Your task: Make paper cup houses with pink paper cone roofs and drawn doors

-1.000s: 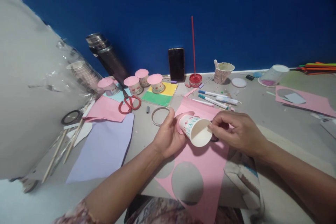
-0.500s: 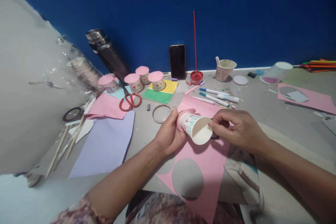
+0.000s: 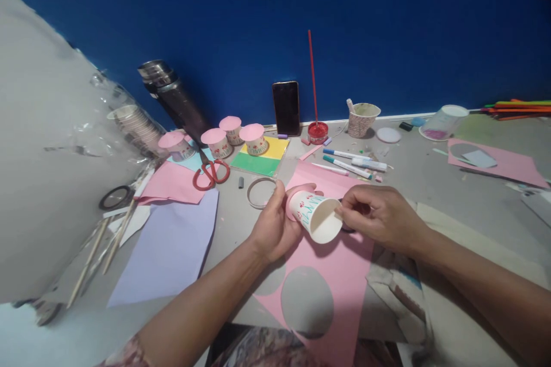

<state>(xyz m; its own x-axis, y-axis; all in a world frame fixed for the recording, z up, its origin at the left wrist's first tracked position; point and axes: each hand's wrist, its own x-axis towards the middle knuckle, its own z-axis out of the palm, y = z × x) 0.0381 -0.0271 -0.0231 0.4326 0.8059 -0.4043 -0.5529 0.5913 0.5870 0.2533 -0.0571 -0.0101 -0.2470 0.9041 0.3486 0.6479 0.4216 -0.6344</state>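
over pink paper sheet [image 3: 344, 264] w/ round cutouts, both hands' fingers [image 3: 297, 191] closed round smooth white paper cup [image 3: 313, 215].

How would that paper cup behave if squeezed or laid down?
The paper cup looks thin-walled, so it probably dents easily. The left hand cradles it and the right hand just pinches the rim, so it is likely light. Round and tapered, it would probably roll in a curve on its side.

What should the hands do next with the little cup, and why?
Probably press the pink circle flat onto the bottom of the cup with the left hand while the right hand steadies the rim. The cup is tilted between them, and four cups behind have pink tops.
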